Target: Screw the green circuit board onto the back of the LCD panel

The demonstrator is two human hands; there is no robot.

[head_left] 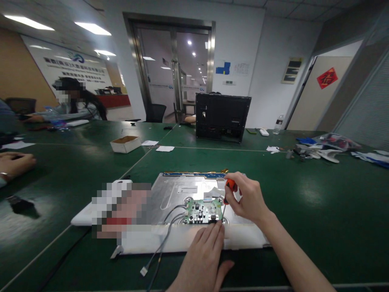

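A bare metal-backed display panel [172,188] lies flat before me on the green table. Near its middle sits a green circuit board [200,211], with grey and black cables [165,239] running from its left side to a white connector at the front. My right hand [247,196] grips a red-and-black screwdriver [230,185], its shaft pointing down at the board's lower right corner. Whether the tip sits in a screw is too small to tell. My left hand [206,255] lies flat, fingers together and stretched out, its fingertips at the board's lower edge.
Left of the panel is a white device [82,213], partly blurred out. Farther back stand an open white box [125,144] and a black monitor housing [223,117]. Bags and loose parts [328,144] lie at the right. Another person's hand [16,164] rests at the left; a person sits beyond.
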